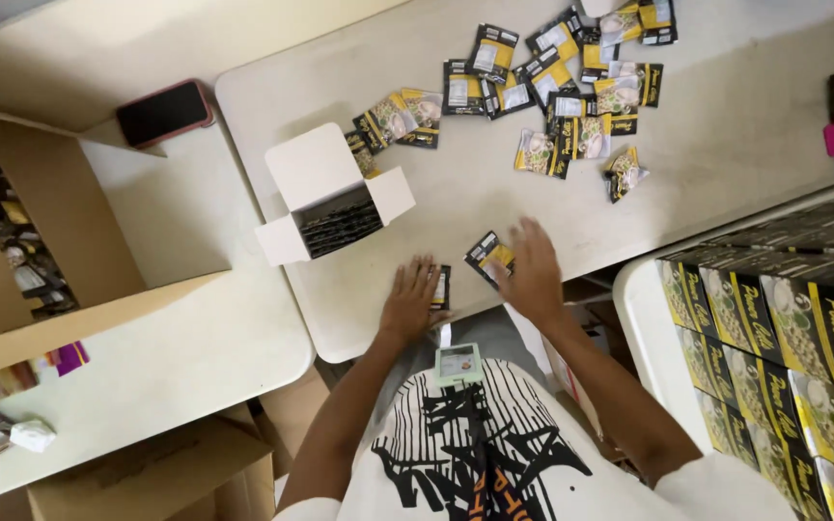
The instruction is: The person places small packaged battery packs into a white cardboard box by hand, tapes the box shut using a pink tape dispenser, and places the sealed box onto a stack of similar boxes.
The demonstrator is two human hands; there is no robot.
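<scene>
Your left hand (413,299) lies flat on the worktop (726,135), fingers spread, close to the near edge. Its grip is wide and holds nothing; the fingertips touch a dark packet (442,287) that lies just beside them. Your right hand (533,275) hovers or rests near the same edge, fingers spread and slightly blurred. Its grip is also wide; the fingers overlap the corner of a black-and-yellow packet (487,256), but you cannot tell whether they press on it.

An open white carton (325,198) stands left of your hands, its flaps folded outward and dark packets standing in a row inside. Between the carton and your hands the worktop surface is bare. Farther out, well apart from both hands, a loose pile of packets (552,87) spreads across the middle of the worktop.

The worktop's rounded near-left corner sits just left of your left wrist. A second table (195,347) adjoins on the left and carries a large brown cardboard box (41,222) and a dark phone in a red case (164,112). On your right, stacked black-and-yellow boxes (784,328) fill a third surface close to your right forearm, narrowing the room on that side.
</scene>
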